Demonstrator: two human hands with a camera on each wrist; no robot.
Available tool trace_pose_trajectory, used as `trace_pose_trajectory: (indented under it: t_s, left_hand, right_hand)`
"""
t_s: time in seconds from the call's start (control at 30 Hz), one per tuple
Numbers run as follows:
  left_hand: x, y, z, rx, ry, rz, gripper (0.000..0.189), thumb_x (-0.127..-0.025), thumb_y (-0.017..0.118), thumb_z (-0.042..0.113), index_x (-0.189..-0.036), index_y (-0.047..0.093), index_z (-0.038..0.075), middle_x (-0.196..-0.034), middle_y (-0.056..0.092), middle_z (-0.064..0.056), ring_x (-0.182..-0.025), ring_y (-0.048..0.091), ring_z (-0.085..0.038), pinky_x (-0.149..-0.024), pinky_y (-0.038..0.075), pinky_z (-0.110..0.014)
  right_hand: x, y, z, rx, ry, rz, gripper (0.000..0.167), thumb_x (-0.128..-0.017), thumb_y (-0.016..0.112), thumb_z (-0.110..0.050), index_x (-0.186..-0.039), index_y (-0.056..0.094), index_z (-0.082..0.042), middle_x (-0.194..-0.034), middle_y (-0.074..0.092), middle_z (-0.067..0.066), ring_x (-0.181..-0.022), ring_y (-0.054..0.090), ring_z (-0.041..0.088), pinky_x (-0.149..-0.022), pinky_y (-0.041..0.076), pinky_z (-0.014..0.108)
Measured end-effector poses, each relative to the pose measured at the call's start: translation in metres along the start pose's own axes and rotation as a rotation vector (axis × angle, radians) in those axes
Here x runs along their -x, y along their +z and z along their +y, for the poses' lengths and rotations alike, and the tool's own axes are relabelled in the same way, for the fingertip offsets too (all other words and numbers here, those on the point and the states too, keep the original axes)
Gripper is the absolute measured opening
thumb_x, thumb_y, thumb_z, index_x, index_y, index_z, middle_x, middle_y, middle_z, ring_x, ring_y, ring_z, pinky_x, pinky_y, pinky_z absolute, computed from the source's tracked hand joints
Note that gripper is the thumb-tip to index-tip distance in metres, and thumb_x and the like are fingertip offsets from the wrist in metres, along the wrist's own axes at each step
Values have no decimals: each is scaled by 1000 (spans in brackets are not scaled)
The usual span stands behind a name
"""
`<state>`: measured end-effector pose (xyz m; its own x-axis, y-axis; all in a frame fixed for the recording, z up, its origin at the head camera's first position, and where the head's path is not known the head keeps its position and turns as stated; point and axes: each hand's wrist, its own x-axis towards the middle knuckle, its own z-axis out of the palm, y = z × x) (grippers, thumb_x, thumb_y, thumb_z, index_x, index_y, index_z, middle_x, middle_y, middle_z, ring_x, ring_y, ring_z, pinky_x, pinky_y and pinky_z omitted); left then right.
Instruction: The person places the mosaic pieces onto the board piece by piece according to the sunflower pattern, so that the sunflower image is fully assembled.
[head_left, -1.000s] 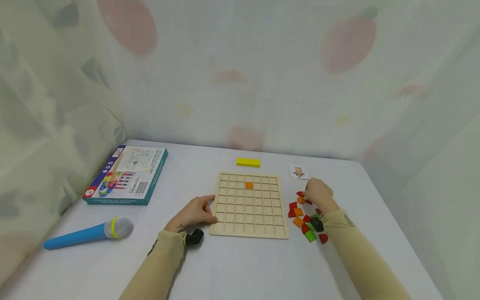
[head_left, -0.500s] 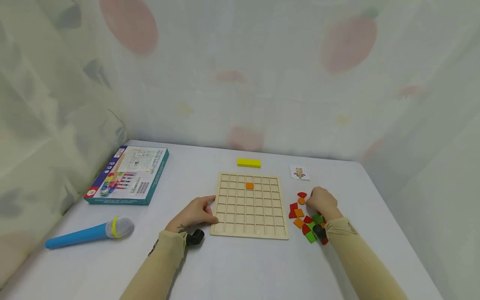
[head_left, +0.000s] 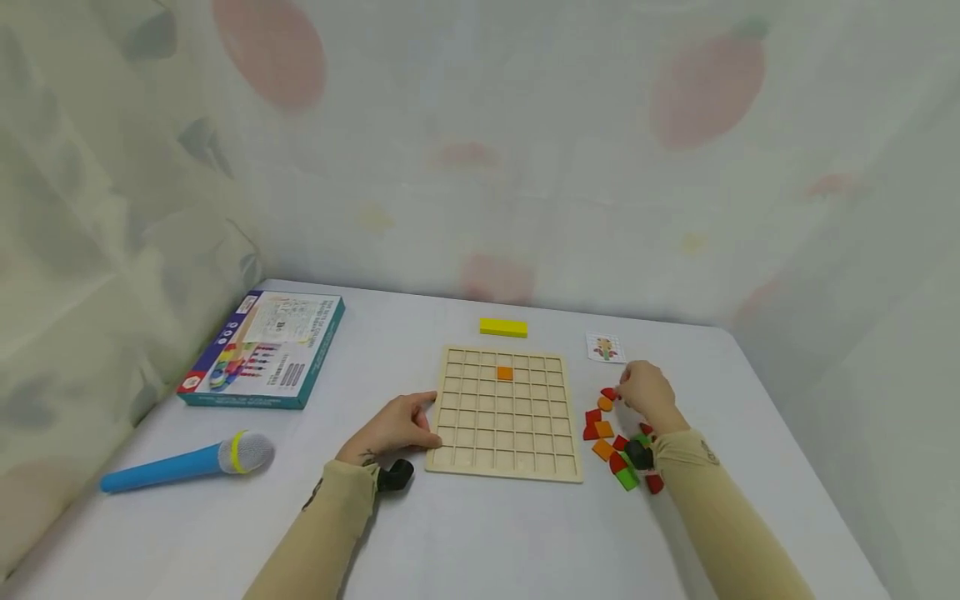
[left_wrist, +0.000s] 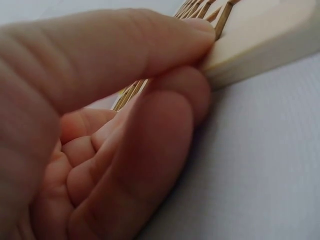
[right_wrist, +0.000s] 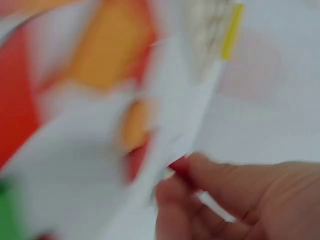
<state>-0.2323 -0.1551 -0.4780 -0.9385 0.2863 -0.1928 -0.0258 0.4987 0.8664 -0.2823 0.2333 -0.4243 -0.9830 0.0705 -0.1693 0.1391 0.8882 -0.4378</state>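
Note:
My left hand (head_left: 392,429) holds the left edge of a pale wooden grid board (head_left: 506,425). In the left wrist view the thumb lies over the board's rim (left_wrist: 260,52), with curled fingers against its side. One orange square tile (head_left: 505,373) sits in a cell near the top of the board. To the right of the board, my right hand (head_left: 647,392) pinches a small red piece (right_wrist: 178,164) between thumb and forefinger. Below it on the table lie several loose pieces, among them a red piece (head_left: 609,393), an orange round piece (head_left: 605,403) and a green piece (head_left: 627,478).
A picture card (head_left: 605,347) lies just beyond my right hand. Behind the board is a yellow block (head_left: 503,327). On the left are a flat game box (head_left: 262,350) and a blue toy microphone (head_left: 168,472). Printed curtains enclose the table.
My right hand dipped among the loose pieces, and now sits slightly higher with a red piece in its fingertips. The left hand keeps its place on the board. The head view shifted slightly.

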Motion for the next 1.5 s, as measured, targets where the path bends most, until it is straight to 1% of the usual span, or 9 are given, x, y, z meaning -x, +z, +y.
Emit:
trace_pose_trajectory:
  t_s: [0.1,0.2,0.33,0.5,0.67,0.93,1.27,1.43,1.5]
  left_hand:
    - [0,-1,-1,-2,9,-3,88,-66,80,8,-141,35,0,-65,57,-6,-51,46,-13,-48,38,-25]
    - [-1,-1,-2,3,12,-4,88,-66,80,8,-141,35,0,-66,57,-6,-51,46,-13,-48,38,-25]
    - [-2,-1,-5,8,20,-9,88,-66,80,8,-141,35,-1,-66,57,-6,-52,47,-12,-49,39,-25]
    - [-2,-1,-4,3,27,-20,87,-67,80,8,-141,35,-1,-65,58,-6,-51,47,-12,-48,38,-25]
    - [-2,0,-3,17,16,-26,88,-66,80,9,-141,35,-1,-66,58,-5,-51,46,-11,-48,38,-24]
    - [-1,-1,-2,27,33,-38,88,-67,80,9,-141,34,-2,-65,58,-6,-50,46,-11,-48,37,-25]
    - [0,-1,-1,29,26,-36,88,-67,80,8,-141,34,0,-65,58,-6,-50,46,-10,-48,38,-24]
    - [1,-1,0,36,26,-39,88,-67,80,8,-141,33,-2,-65,58,-6,-51,46,-10,-48,38,-24]
    - [1,-2,-1,22,24,-37,88,-67,80,9,-141,33,-2,-65,58,-6,-51,46,-10,-48,38,-24]
  right_hand:
    - [-10,2,-27,-193,-101,1,13,-85,64,-10,-86,59,2,-74,63,11,-61,58,16,-55,46,26]
    - [-18,14,-65,-346,-185,-65,10,-86,62,-5,-90,61,4,-82,65,15,-66,62,20,-62,52,30]
    - [-29,40,-110,-343,-292,-153,7,-85,61,-2,-89,64,3,-84,65,15,-68,61,23,-62,52,31]
    - [-41,68,-137,-219,-370,-203,7,-85,63,-5,-88,68,-5,-86,65,7,-72,55,17,-62,47,26]
    - [-45,81,-148,-98,-378,-199,5,-84,65,-7,-85,69,-7,-87,65,4,-77,54,18,-68,45,28]
    - [-44,83,-155,58,-389,-165,9,-85,63,-8,-80,69,-12,-86,65,1,-75,53,17,-68,44,30]
    - [-45,82,-158,133,-402,-162,12,-85,62,-10,-81,71,-16,-88,66,-1,-75,55,15,-68,45,32]
    - [-45,84,-157,125,-405,-164,9,-85,63,-12,-81,70,-15,-87,66,-1,-74,55,15,-66,45,31]
    - [-44,83,-156,108,-410,-156,8,-86,63,-14,-86,70,-14,-91,67,0,-77,56,16,-68,46,32]
